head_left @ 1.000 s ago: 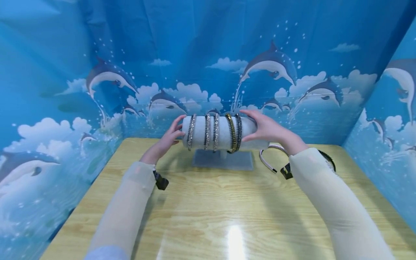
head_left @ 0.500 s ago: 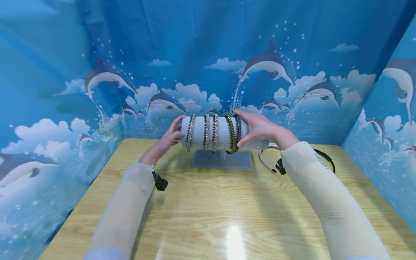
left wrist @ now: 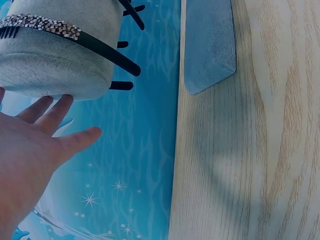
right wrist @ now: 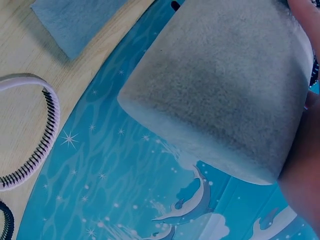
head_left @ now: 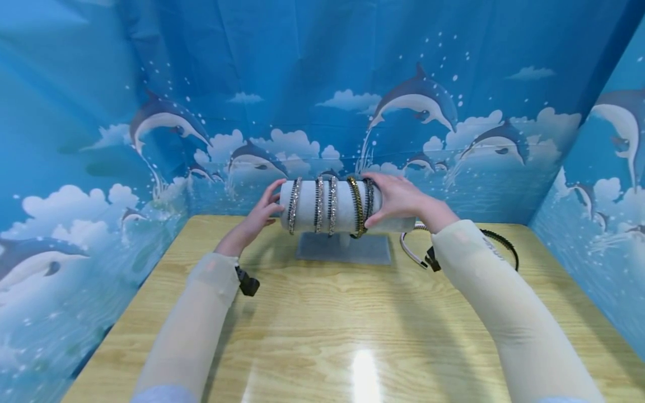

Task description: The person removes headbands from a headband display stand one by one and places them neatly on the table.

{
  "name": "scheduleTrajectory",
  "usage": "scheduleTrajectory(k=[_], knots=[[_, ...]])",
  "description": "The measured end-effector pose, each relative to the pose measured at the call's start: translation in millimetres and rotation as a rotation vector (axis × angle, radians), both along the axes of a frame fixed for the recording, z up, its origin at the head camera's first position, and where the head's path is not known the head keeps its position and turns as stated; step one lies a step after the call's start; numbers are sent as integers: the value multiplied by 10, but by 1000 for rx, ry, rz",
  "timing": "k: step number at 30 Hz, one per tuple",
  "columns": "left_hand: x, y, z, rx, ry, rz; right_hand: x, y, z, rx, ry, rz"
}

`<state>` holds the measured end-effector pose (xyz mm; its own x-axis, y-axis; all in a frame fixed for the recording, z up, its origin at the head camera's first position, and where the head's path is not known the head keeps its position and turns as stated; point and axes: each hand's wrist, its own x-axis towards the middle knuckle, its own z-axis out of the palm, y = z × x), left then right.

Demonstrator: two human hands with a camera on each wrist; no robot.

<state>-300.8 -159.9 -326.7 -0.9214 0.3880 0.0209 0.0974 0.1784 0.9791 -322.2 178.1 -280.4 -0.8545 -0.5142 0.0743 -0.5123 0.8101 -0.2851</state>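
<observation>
A pale grey plush display roll (head_left: 312,215) stands on a flat grey base (head_left: 322,249) and bears several headbands. Three are silvery and glittering, one of them this headband (head_left: 294,204); right of them sit a gold-coloured headband (head_left: 358,207) and a black headband (head_left: 370,193). My left hand (head_left: 258,219) touches the roll's left end with spread fingers, as the left wrist view also shows. At the roll's right part, my right hand (head_left: 403,197) holds the black headband between thumb and fingers, across front and top. The right wrist view mostly shows the roll's bare right end (right wrist: 225,90).
Two more headbands lie on the table right of the stand: a pale one with dark teeth (right wrist: 54,117) and a black one (head_left: 506,246), partly behind my right arm. A dolphin-printed blue curtain (head_left: 302,84) rises behind and beside the wooden table (head_left: 312,324).
My right hand has moved left along the roll and brought its thumb and fingers onto the black headband. The left hand has stayed at the roll's left end.
</observation>
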Motion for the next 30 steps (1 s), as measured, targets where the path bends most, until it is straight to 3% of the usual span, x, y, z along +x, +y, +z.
scheduleTrajectory(k=[5, 10, 30], knots=[[-129, -56, -158, 12, 0, 11, -5, 28, -16, -23, 11, 4], [-147, -57, -207, 6, 16, 13, 17, 124, -47, -42, 20, -7], [-157, -57, -199, 40, -1, -5, 108, 571, -148, -210, -54, -74]])
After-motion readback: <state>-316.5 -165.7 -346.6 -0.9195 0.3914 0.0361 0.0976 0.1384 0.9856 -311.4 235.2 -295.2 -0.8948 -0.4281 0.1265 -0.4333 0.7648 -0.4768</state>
